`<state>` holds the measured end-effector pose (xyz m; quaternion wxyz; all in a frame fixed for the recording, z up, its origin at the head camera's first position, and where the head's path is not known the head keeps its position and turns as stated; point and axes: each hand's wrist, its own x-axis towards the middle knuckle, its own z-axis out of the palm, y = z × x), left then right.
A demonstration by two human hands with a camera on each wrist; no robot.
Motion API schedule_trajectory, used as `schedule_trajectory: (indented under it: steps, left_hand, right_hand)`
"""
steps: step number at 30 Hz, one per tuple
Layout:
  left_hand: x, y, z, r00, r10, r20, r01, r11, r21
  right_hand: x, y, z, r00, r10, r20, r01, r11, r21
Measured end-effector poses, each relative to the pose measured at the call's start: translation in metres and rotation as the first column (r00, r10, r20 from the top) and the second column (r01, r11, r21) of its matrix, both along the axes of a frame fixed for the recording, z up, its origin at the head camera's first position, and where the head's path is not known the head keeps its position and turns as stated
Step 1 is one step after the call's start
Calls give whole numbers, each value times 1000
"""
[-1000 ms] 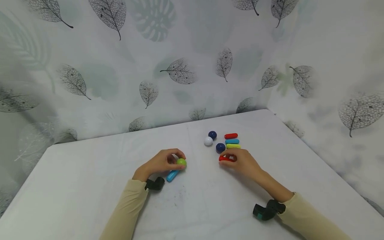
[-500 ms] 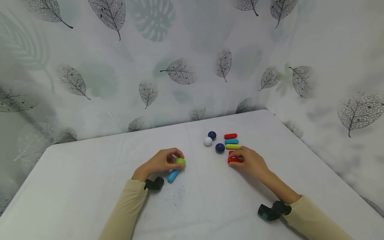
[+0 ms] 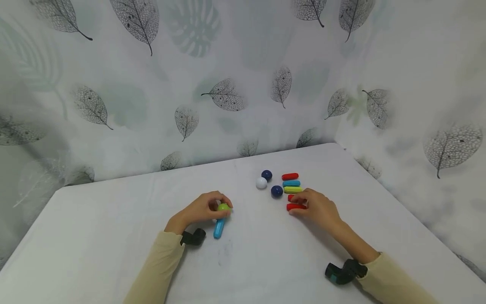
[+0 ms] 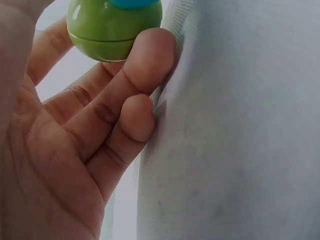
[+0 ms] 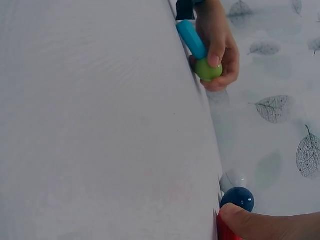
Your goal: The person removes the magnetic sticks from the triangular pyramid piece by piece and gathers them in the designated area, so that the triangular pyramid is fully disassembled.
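Observation:
In the head view my left hand [image 3: 203, 210] holds a green ball [image 3: 223, 207] between thumb and fingers. A blue stick [image 3: 219, 228] has one end against this ball and points toward me. The left wrist view shows the ball [image 4: 112, 30] with a seam round it, and the stick's blue end [image 4: 134, 2] on top. My right hand [image 3: 318, 207] pinches a red stick [image 3: 296, 206] low over the white table. Just behind it lies another red stick [image 3: 290, 197], partly hidden by the fingers. In the right wrist view my thumb lies on red [image 5: 227, 229].
Beyond my right hand a yellow-green stick [image 3: 292, 190], a blue stick [image 3: 291, 183] and a red stick [image 3: 290, 176] lie in a row. Left of them are two navy balls [image 3: 276, 191] and a white ball [image 3: 261, 183]. A leaf-patterned curtain [image 3: 228, 122] borders the white table [image 3: 247, 261].
My right hand has shifted rightward with its red stick, exposing the other red stick behind. The blue stick at my left hand has swung to point more directly toward me.

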<state>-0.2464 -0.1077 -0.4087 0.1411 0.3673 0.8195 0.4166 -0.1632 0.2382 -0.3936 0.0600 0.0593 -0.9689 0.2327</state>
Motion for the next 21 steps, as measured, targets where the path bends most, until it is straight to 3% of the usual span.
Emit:
schedule_trajectory:
  steps: [7, 13, 21]
  left_hand:
    - [2, 0, -1, 999, -12, -45, 14, 999, 34]
    - [3, -1, -1, 999, 20, 25, -21, 1000, 14]
    - [4, 2, 0, 995, 35, 97, -41, 998, 57]
  right_hand:
    - [1, -5, 3, 998, 3, -59, -4, 1000, -19]
    - [2, -16, 2, 994, 19, -104, -27, 997, -79]
    - [2, -36, 6, 992, 114, -50, -123, 963, -238]
